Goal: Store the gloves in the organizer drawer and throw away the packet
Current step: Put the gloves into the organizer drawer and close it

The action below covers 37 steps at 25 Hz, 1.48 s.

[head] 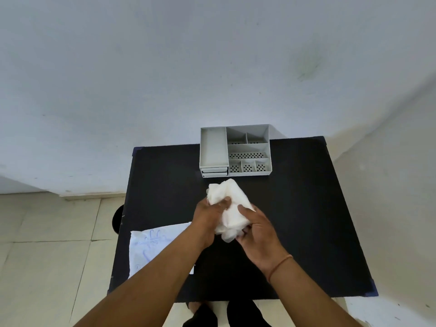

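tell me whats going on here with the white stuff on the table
A person is bunching a wad of white gloves between the left hand and the right hand above a black table. The grey organizer sits at the far edge, its drawers shut. The emptied packet lies at the table's left edge.

faint blue hand drawing on packet (151, 246), print there illegible, no readable text

Bare forearms, thin orange wristband (280, 264) on rt wrist
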### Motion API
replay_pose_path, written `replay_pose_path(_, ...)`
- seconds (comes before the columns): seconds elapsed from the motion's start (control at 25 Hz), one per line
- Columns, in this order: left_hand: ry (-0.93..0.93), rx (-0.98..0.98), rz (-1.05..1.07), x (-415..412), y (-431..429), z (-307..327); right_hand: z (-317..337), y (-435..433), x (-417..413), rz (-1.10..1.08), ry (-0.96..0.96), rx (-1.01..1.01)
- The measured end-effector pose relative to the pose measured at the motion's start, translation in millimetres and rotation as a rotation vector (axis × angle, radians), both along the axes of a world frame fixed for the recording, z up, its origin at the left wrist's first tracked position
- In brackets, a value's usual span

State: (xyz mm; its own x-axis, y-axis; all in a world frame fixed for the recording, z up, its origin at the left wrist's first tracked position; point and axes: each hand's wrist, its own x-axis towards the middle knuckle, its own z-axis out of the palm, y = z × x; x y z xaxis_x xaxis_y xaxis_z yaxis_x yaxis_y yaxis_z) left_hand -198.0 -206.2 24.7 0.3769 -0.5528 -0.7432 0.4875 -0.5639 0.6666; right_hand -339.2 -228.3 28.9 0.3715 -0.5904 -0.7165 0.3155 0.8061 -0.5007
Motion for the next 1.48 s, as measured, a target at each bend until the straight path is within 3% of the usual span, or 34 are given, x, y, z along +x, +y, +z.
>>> replay_pose_path(0.08, 0.041, -0.028, 0.075, -8.8, -8.9, -0.2, 0.9, -9.3, 0.6, -0.012, -0.091, 0.006)
replay_pose_path(0.28, 0.007, 0.011, 0.005, -21.6, -20.9, -6.0, -9.0, -28.1, 1.0, -0.047, 0.237, 0.053)
replay_pose_path(0.4, 0.113, 0.074, 0.092, -10.1, -39.2, -9.9, -22.6, -39.8, -1.8, -0.141, 0.263, 0.090)
replay_pose_path(0.52, 0.211, 0.081, 0.369, 25.2, -69.5, -33.4, -36.9, -50.1, -4.4, -0.194, 0.206, 0.170)
replay_pose_path(0.68, 0.152, 0.161, 0.439, 54.5, -110.6, -63.9, -44.2, -60.2, -3.7, -0.248, 0.087, 0.240)
replay_pose_path(0.88, 0.172, 0.099, 0.574, 60.8, -126.9, -80.6, -41.0, -64.7, 4.4, -0.326, -0.050, 0.241)
replay_pose_path(1.08, 0.170, 0.160, 0.554, 59.4, -116.5, -82.4, -40.6, -54.7, 15.0, -0.349, -0.063, 0.233)
replay_pose_path(1.32, 0.214, 0.084, 0.540, 62.8, -113.8, -82.2, -45.4, -39.6, 16.6, -0.352, 0.034, 0.238)
replay_pose_path(1.48, 0.161, 0.178, 0.449, 63.7, -114.5, -77.5, -44.4, -34.0, 15.2, -0.333, 0.079, 0.231)
